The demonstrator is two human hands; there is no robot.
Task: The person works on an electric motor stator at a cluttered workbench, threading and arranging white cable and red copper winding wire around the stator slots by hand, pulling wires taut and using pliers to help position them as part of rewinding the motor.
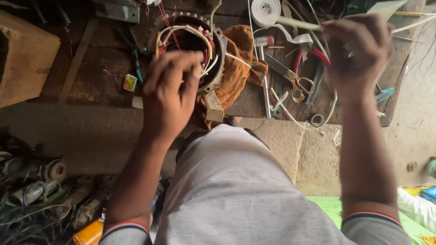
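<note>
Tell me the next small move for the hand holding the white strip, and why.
Probably draw the right hand further away from the motor stator, to pull the white strip taut. That hand pinches the strip up and to the side, while the left hand rests on the stator's windings, where thin white tubing still loops loosely over the coils.
</note>
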